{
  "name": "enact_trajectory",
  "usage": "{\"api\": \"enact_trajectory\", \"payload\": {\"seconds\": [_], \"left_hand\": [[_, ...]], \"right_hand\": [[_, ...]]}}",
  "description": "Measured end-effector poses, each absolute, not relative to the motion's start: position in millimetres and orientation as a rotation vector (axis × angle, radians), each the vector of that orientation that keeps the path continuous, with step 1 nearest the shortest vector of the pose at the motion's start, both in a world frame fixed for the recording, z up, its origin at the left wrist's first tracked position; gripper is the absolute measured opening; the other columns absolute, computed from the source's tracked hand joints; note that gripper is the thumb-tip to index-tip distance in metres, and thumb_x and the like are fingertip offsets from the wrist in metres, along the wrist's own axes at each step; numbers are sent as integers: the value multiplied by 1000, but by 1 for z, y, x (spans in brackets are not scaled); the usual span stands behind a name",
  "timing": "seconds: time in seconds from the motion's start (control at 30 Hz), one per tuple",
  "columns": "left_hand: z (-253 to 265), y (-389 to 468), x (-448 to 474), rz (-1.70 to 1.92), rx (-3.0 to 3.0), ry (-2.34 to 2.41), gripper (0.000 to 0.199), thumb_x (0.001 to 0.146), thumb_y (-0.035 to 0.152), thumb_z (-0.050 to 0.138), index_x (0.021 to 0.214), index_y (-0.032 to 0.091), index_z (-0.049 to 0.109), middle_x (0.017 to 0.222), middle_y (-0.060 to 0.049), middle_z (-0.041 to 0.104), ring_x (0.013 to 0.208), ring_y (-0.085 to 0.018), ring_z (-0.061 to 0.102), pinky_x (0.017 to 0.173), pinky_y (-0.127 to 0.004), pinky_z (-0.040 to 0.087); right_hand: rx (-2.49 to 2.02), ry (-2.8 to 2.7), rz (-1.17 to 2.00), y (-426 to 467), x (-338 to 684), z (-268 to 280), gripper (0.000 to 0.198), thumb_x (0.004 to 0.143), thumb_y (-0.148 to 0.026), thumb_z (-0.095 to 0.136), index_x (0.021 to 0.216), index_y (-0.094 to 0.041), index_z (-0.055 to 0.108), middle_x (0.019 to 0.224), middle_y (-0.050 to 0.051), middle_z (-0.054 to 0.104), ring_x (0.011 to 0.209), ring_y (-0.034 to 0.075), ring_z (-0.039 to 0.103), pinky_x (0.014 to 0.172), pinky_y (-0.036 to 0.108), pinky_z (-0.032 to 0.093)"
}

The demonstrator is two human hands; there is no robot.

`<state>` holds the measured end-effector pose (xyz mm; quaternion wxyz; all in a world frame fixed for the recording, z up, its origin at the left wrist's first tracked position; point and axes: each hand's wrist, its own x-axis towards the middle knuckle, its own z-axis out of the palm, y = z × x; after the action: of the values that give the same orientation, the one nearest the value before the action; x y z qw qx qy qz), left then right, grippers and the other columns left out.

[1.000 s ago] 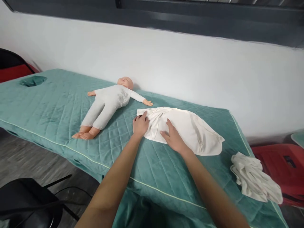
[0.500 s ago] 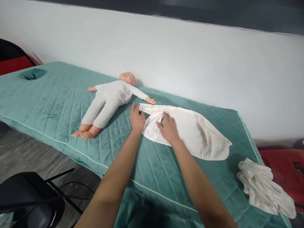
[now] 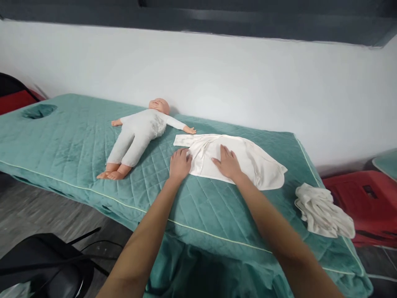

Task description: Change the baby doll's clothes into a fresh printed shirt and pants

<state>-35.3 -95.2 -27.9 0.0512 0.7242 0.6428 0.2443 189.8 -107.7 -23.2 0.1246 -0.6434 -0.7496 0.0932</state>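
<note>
Two bare hands are at work on my feed, both at the white garment (image 3: pixel 248 154), which lies spread on the green quilted cover (image 3: pixel 198 198) between the doll (image 3: pixel 142 126) and a crumpled cloth bundle (image 3: pixel 324 213). Right now my right hand (image 3: pixel 228 164) rests palm down around the middle of the fabric, thumb set well apart, spread wide and gripping nothing. My left hand (image 3: pixel 180 164) is at the near left edge, just below the sleeve (image 3: pixel 182 140), fingers close together, thumb by the cloth; whether it pinches any of it, I can't tell from up here.

And what a soft customer this is! I read it as very light and limp, thin enough to crease under a touch: look at those folds (image 3: pixel 201 154) fanning between my hands. Nothing brittle here, I'd say, but it has no stiffness to push against, so a shove probably bunches it. The nap of the cover looks as though it gives some drag, yet I'd count on the cloth sliding if only one side is held.

Best holds, to my eye: the sleeve's open end, just beside the doll's hand (image 3: pixel 190 130), and the far right corner (image 3: pixel 283 170), where a shallow pinch should catch the edge cleanly.
</note>
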Motion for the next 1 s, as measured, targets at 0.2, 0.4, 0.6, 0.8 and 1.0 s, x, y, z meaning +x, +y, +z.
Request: {"api": "enact_trajectory", "payload": {"seconds": [0.2,0.4,0.6,0.8,1.0], "left_hand": [[-31,-102,-37,656,2244,1956,47,100,40,40,141,21,54,151,-8,52,138,-30,46,119,-49,31],[-32,-98,-37,657,2226,1978,47,99,43,41,139,23,56,149,-7,55,135,-30,50,114,-50,37],[-32,-97,-39,675,2191,1976,46,101,44,37,137,24,58,148,-7,55,135,-30,50,115,-51,36],[-32,-96,-39,703,2194,1965,44,100,43,40,135,24,60,146,-8,57,134,-29,51,114,-50,39],[-35,-96,-41,783,2194,1935,43,100,43,41,131,22,61,142,-10,60,131,-30,54,113,-51,40]], "right_hand": [[-1740,-1928,516,-123,292,-11,67,95,-51,49,150,-12,43,156,17,45,144,28,44,120,45,33],[-1769,-1455,215,-132,367,-14,48,89,-42,58,126,-13,62,130,15,66,120,28,60,105,45,46],[-2173,-1521,124,-138,379,-20,41,91,-37,57,124,-16,65,127,14,65,119,29,57,101,43,44],[-2341,-1304,41,-143,377,-14,39,91,-26,51,127,-16,63,123,15,66,112,29,59,91,42,48],[-2075,-1546,-171,-150,353,-9,41,90,-15,43,127,-13,62,130,19,62,118,32,56,99,48,45]]}}
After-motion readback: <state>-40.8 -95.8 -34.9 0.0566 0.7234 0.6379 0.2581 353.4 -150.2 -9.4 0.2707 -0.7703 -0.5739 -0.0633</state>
